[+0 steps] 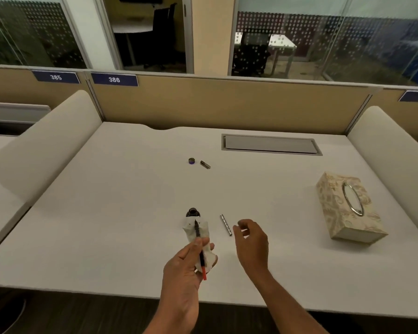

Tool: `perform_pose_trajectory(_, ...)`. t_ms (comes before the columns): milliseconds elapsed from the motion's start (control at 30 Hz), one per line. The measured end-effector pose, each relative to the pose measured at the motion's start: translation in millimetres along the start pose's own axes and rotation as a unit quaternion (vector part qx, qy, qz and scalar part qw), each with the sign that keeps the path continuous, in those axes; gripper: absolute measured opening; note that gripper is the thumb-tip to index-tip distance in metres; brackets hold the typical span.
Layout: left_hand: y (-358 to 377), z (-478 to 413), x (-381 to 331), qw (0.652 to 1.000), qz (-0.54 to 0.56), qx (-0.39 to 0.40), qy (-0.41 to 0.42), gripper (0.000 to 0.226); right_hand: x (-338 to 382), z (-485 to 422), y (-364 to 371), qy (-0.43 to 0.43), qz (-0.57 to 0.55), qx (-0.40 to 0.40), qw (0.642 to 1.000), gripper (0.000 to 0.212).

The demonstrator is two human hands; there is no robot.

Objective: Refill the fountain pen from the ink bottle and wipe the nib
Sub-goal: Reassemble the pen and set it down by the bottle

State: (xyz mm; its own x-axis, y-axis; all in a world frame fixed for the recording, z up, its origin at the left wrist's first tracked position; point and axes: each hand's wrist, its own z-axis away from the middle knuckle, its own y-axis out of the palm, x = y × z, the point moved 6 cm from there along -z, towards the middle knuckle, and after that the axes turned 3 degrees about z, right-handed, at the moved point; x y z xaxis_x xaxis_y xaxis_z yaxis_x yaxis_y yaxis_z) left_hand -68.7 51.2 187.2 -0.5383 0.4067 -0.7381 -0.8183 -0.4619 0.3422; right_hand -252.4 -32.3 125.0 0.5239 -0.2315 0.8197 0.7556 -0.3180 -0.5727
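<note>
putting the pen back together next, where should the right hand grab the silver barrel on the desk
I'd pinch the silver barrel around its middle, thumb and forefinger across its thin width, coming down from above on its right, where the right hand hovers. It lies flat, a slim rod with both long sides free.

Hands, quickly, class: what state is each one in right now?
Left hand: grips the pen and a tissue.
Right hand: open, loosely curled, holding nothing, beside the silver barrel.
</note>
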Motion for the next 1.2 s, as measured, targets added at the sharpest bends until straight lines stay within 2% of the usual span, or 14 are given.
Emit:
perform_pose_trajectory(100,-1.3,-13.7,-7.2,0.999,0.04,0.005,-0.007,0.031,-18.9,-22.5,30.6,0.011,0.08,0.008,0.997,0.015)
perform_pose_trajectory(233,-1.9,-26.2,-6.5,0.998,0.06,0.017,-0.02,0.019,-35.7,-34.3,60.9,0.015,0.157,0.046,0.986,0.024)
perform_pose_trajectory(533,-0.5,-37.1,-11.1,0.995,0.095,0.03,-0.022,0.026,-51.7,-52.5,80.1,0.0,0.201,0.036,0.979,0.014)
perform_pose_trajectory(600,0.3,-36.7,-11.6,0.993,0.108,0.032,-0.025,0.025,-48.1,-50.5,70.9,0.012,0.165,0.026,0.986,0.011)
perform_pose_trajectory(700,4.2,-32.5,-14.8,0.989,0.137,0.039,-0.036,0.018,-21.2,-19.2,34.1,0.02,0.008,-0.004,1.0,0.009)
perform_pose_trajectory(800,14.1,-25.4,-22.7,0.983,0.171,0.055,-0.04,0.018,29.5,44.2,-17.2,-0.012,-0.085,0.032,0.996,0.004)
perform_pose_trajectory(933,27.3,-13.3,-32.0,0.98,0.186,0.066,-0.023,0.017,65.0,112.5,-67.9,-0.04,-0.121,0.094,0.987,0.012)
perform_pose_trajectory(1200,52.0,20.3,-35.9,0.978,0.189,0.092,0.005,0.033,76.5,128.1,-92.1,-0.075,-0.09,0.087,0.989,0.016)
